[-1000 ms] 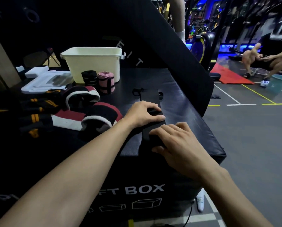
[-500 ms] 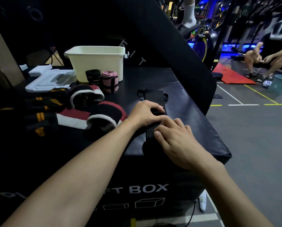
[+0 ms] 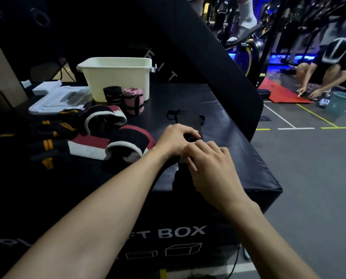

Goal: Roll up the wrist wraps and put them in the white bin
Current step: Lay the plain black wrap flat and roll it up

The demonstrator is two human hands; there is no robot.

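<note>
The padded black counter (image 3: 218, 109) carries all the work; the white bin (image 3: 115, 77) stands at its far side, well apart from the hands; flat unrolled wraps (image 3: 91, 143) in red, white, black and orange lie spread at the left, and two finished rolls, one black (image 3: 112, 96) and one pink (image 3: 133, 100), stand upright just in front of the bin, not inside it; the black wrist wrap (image 3: 188, 119) in hand lies stretched away from the person, its loop end towards the bin; the left hand (image 3: 174, 139) has its fingers curled over the near end of the strip, gripping the started roll; the right hand (image 3: 208, 166) covers the same end, fingers bent and close together, though exactly what they pinch cannot be told, the black fabric being lost against the black surface; judged risk: a loose or crooked first turn would let the roll cone sideways or spring open; the work sits near the counter's front edge, so a slip could drop it to the floor
</note>
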